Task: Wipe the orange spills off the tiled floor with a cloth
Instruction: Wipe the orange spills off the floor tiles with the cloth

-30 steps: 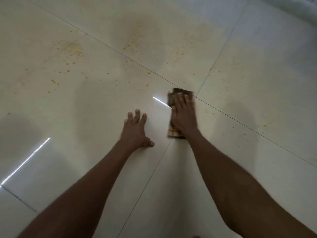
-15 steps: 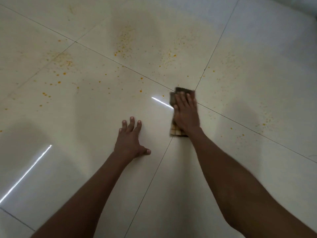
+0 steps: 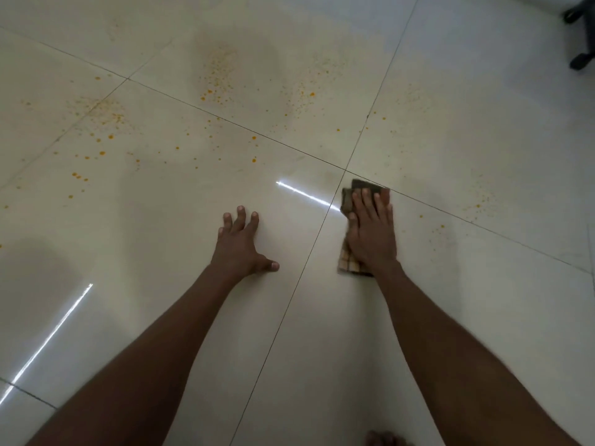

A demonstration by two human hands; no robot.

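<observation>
Right hand (image 3: 372, 235) presses flat on the cloth (image 3: 349, 267), fingers together; left hand (image 3: 240, 247) braces splayed on the floor (image 3: 161, 236).

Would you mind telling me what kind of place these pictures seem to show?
Probably an indoor room, a home or office, though little shows. The glossy cream tiled floor reflects a ceiling strip light, and dark castor feet, likely of a wheeled chair, stand at the far right corner.

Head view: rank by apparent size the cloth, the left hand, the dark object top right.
1. left hand
2. cloth, mostly hidden under the right hand, so true size unclear
3. dark object, farther away and cut off by the frame
</observation>
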